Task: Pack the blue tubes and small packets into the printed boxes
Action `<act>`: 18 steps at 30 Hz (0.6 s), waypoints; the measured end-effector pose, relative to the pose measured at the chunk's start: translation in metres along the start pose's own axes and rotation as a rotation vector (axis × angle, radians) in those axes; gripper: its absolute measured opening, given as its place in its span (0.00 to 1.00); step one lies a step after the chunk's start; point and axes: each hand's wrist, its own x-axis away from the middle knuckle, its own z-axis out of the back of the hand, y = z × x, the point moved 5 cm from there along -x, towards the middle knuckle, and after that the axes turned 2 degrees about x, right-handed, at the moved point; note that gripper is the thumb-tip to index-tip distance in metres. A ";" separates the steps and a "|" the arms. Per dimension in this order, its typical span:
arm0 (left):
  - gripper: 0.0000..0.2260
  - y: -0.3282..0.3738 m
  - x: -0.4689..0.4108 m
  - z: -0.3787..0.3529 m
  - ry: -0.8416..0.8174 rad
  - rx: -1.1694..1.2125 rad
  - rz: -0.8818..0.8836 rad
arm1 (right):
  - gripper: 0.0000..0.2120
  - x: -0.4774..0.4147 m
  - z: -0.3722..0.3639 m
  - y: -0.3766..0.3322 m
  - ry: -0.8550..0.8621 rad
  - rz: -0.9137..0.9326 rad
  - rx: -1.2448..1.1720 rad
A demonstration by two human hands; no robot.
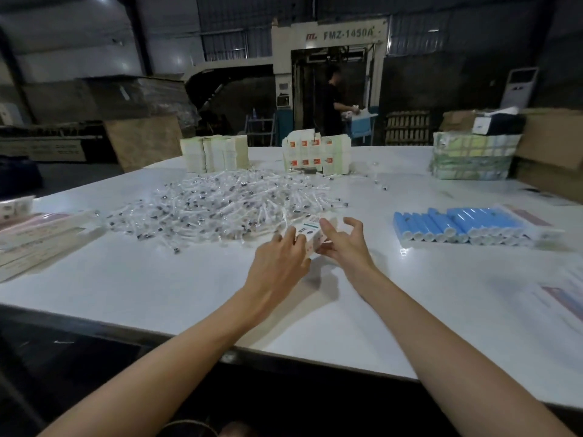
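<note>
Early going: left hand [280, 257] fingers curl over one printed box [310, 230], right hand [345, 244] fingers splayed, thumb touching it; small packets [220, 203] heaped just beyond fingertips, blue tubes [457, 223] rowed well right on desk [157, 279], bulk unpacked, I judge.

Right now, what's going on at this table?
A person is packing at a white table. The left hand grips a printed box, and the right hand touches its end with fingers spread. The box is at the near edge of a big pile of small packets. Blue tubes lie in rows to the right, untouched.
</note>
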 end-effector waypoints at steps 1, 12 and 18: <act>0.15 0.007 -0.003 -0.006 -0.023 0.014 0.013 | 0.33 -0.002 0.005 0.001 0.038 -0.001 0.030; 0.25 0.020 -0.057 -0.049 -0.627 1.556 0.564 | 0.24 -0.012 0.040 -0.011 0.244 0.015 0.034; 0.20 0.037 -0.055 -0.075 -0.534 1.893 0.628 | 0.18 -0.018 0.059 -0.029 0.286 0.091 0.306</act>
